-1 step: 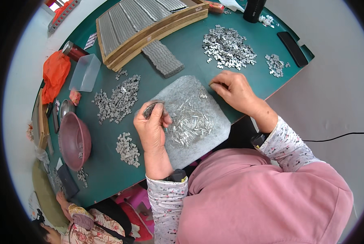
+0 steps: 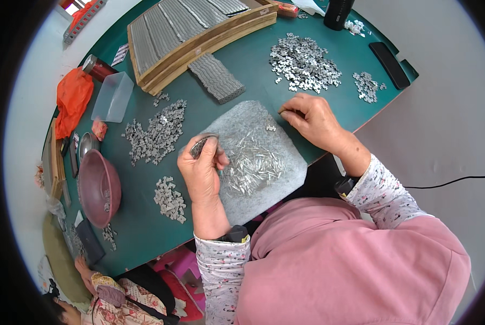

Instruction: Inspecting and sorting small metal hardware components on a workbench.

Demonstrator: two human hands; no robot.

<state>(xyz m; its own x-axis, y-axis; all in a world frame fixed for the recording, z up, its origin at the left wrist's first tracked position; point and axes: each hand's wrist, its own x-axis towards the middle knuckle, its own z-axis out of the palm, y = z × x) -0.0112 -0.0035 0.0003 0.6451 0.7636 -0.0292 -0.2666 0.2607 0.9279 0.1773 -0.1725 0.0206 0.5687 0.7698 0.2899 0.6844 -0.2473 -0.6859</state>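
Note:
My left hand (image 2: 201, 168) is closed around a curved dark grey metal strip (image 2: 201, 145), its lower part hidden in the palm. The hand is over the left edge of a pale grey felt mat (image 2: 237, 208), beside a loose heap of thin shiny metal pins (image 2: 256, 165). One small metal link piece (image 2: 270, 128) lies on the mat above the pins. My right hand (image 2: 310, 120) is at the mat's upper right edge, thumb and fingers pinched together. Whatever the pinch holds, if anything, is too small to make out.
Metal link heaps lie at the left (image 2: 158, 132), near left (image 2: 169, 200), far right (image 2: 304, 62) and right (image 2: 367, 86). A woven metal strip (image 2: 216, 77) lies by a wooden tray (image 2: 210, 47). A pink bowl (image 2: 98, 187), clear box (image 2: 113, 97) and phone (image 2: 389, 65) surround them. Another person's hand (image 2: 85, 273) rests lower left.

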